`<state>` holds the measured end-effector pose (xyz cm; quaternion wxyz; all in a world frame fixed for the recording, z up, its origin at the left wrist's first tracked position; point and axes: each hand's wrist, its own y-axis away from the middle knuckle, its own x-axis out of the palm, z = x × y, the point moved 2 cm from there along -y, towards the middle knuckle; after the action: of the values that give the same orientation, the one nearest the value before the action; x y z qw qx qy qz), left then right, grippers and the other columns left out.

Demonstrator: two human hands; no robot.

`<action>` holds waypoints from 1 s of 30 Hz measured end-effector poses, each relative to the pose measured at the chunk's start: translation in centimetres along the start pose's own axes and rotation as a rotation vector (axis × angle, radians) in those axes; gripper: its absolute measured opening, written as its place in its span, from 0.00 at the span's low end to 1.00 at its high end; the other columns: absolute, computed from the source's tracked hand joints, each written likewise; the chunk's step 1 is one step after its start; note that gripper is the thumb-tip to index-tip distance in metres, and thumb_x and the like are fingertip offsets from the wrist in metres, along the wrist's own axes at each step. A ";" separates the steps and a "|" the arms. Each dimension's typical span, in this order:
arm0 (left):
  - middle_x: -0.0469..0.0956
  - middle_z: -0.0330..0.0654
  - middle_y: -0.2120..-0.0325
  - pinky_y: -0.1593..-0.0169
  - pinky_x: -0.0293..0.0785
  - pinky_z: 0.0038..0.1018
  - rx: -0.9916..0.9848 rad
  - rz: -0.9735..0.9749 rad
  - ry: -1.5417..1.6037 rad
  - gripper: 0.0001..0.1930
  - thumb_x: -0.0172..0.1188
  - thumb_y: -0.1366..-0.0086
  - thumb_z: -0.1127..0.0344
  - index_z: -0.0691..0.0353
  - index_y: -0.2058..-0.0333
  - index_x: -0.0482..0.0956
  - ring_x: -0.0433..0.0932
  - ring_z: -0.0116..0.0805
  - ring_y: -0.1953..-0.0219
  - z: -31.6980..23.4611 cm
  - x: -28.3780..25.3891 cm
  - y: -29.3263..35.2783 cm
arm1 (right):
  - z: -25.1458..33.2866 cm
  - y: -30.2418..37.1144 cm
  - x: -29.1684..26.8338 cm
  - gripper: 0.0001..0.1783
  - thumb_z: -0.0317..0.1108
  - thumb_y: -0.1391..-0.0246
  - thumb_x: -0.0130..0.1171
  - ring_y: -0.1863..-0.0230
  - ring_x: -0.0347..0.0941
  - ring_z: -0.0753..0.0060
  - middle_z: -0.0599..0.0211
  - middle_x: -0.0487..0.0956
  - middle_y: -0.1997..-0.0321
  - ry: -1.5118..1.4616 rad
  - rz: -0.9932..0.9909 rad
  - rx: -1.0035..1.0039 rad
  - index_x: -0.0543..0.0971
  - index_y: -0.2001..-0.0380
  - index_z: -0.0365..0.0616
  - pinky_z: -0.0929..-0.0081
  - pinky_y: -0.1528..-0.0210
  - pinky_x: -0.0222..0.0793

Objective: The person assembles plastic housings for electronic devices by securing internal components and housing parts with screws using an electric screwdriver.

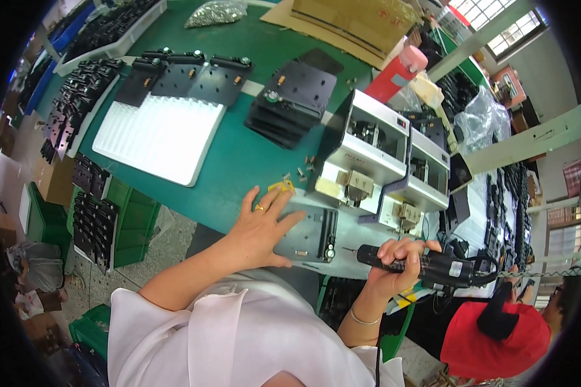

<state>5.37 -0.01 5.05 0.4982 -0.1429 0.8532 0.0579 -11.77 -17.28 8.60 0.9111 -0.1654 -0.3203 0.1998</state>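
My left hand [259,229] is open, fingers spread, reaching across a dark flat plate [310,226] on the table. A black cylindrical part [329,233] runs along the plate's right edge. By my left fingertips lies a small yellow piece [281,186]; whether they touch it I cannot tell. Several tiny brass-coloured parts [301,175] are scattered beside it. My right hand [399,258] is wrapped round a black electric screwdriver [445,268], whose thin bit points left toward the plate, apart from it. A cord runs from the tool's rear.
Two grey screw feeders [384,116] [429,155] stand beyond the plate. Further left are a stack of dark plates [297,90] and a white ribbed tray [164,132] bearing several plates. A red bottle [394,77] and cardboard [355,26] stand behind. A person in red [490,335] is at right.
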 end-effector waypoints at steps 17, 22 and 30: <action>0.60 0.51 0.41 0.40 0.64 0.47 -0.109 -0.009 1.169 0.36 0.70 0.47 0.54 0.62 0.43 0.66 0.64 0.47 0.39 3.2 -4.2 6.6 | -0.8 -0.6 -1.0 0.23 0.29 0.46 0.52 0.84 0.63 0.77 0.68 0.68 0.77 -0.093 0.070 -0.002 0.62 0.47 0.44 0.76 0.80 0.64; 0.74 0.47 0.50 0.44 0.72 0.40 -0.336 -0.264 1.511 0.24 0.45 0.28 0.53 0.68 0.45 0.67 0.70 0.37 0.43 4.7 -9.9 3.6 | -1.2 -0.6 -1.3 0.22 0.28 0.46 0.52 0.85 0.63 0.77 0.68 0.68 0.78 -0.060 0.023 -0.003 0.62 0.47 0.44 0.76 0.81 0.65; 0.73 0.42 0.51 0.39 0.58 0.28 -0.300 -0.639 1.159 0.21 0.44 0.27 0.56 0.67 0.48 0.71 0.68 0.32 0.46 8.8 -11.6 -9.4 | -0.9 0.0 -1.3 0.22 0.27 0.48 0.56 0.86 0.64 0.73 0.65 0.68 0.82 -0.030 -0.040 0.006 0.61 0.52 0.41 0.72 0.83 0.68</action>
<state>20.92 -4.65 11.16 -0.0723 -0.4633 0.8812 -0.0605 -12.08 -18.06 7.30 0.9105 -0.1534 -0.3367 0.1847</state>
